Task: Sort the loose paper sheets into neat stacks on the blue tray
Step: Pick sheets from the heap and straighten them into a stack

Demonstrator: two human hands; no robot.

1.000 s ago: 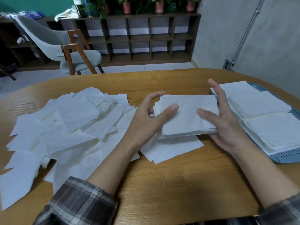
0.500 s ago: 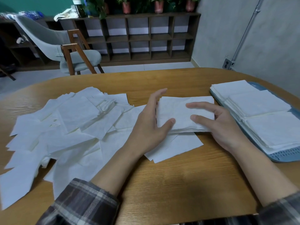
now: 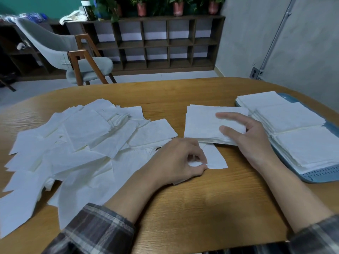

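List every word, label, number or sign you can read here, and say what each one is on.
No text can be read.
The dark bottle on the shelf: its white label is too blurred to read.
The loose sheets, the sheet that the left hand pinches, and the stacks on the blue tray: blank, no print shows.

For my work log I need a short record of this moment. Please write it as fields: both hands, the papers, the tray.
left hand: pinches a single sheet lying on the table
right hand: straight fingers rest on the small stack
small stack: on the table, left of the blue tray
loose pile: spread over the table's left side
blue tray: right side, carries three neat stacks
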